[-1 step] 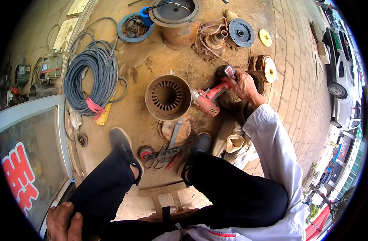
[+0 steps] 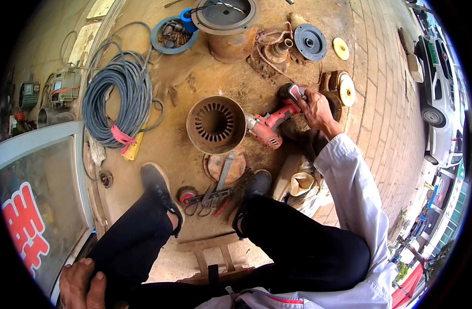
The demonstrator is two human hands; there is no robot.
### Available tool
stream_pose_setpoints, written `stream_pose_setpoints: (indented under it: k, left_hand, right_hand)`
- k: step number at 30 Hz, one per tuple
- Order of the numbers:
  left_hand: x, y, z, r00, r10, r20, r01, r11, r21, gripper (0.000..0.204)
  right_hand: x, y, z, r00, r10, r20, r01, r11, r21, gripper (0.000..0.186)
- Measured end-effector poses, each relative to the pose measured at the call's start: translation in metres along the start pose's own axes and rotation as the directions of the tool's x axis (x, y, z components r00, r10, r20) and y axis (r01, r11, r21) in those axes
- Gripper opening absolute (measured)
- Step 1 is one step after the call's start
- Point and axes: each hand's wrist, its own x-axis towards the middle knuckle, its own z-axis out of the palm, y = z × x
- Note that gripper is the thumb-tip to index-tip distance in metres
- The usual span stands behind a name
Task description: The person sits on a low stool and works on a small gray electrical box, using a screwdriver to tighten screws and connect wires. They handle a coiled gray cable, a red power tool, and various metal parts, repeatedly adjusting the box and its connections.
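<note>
Red and grey, the cordless power tool lies on the rusty metal floor plate, its nose just beside the ribbed, rust-brown motor housing. The right hand is closed around the tool's handle end, fingers curled over the grip. The left hand rests on the person's left knee at the lower edge of the view, fingers loosely spread and holding nothing. Between the two black shoes lie pliers and a flat metal bar. A coil of grey cable sits well apart to the left.
</note>
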Motion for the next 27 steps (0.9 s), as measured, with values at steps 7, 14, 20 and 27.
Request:
stream_pose_setpoints:
  k: [7, 14, 20, 27]
  left_hand:
    - [-0.008, -0.005, 0.001, 1.000, -0.001, -0.002, 0.001, 1.000, -0.029, 0.045]
    - [-0.024, -0.002, 0.005, 1.000, 0.009, -0.010, -0.009, 1.000, 0.008, 0.051]
    - [-0.038, 0.011, 0.013, 0.993, 0.070, -0.091, -0.071, 0.997, -0.002, 0.057]
    - [-0.053, 0.012, 0.030, 0.974, 0.112, -0.198, -0.102, 0.993, 0.063, 0.060]
  right_hand:
    - [-0.005, 0.052, -0.053, 0.821, 0.521, -0.234, -0.415, 0.825, 0.383, 0.059]
    - [-0.062, -0.006, -0.126, 0.790, 0.477, -0.385, -0.099, 0.718, 0.689, 0.060]
    - [-0.107, -0.147, -0.220, 0.808, 0.353, -0.473, 0.381, 0.300, 0.875, 0.053]
    - [-0.104, -0.260, -0.211, 0.898, -0.047, -0.437, 0.437, -0.014, 0.899, 0.053]
